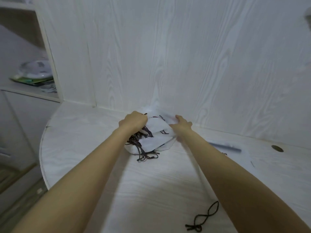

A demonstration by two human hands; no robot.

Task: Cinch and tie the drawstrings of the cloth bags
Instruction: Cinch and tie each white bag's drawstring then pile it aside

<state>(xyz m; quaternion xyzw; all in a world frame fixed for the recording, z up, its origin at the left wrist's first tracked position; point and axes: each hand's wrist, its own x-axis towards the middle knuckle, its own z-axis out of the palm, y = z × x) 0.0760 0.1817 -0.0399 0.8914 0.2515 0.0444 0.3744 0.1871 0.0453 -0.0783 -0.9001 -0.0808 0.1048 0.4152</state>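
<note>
A heap of white cloth bags (pixel 154 140) with tangled dark drawstrings (pixel 143 145) lies at the back of the white table, against the wall. My left hand (pixel 133 121) is curled and grips the top left of the heap. My right hand (pixel 182 123) reaches onto the heap's upper right, fingers on the white cloth; how they close is blurred. Another white bag (pixel 223 148) with a dark band lies flat to the right, partly under my right forearm. A tied dark drawstring (pixel 205 216) trails on the table near the front.
The white wood-grain table (pixel 101 157) has a rounded left edge and a wall (pixel 168 56) right behind it. A round cable hole (pixel 277 148) sits at the far right. Shelves on the left hold packets and a pale lidded object (pixel 36 71).
</note>
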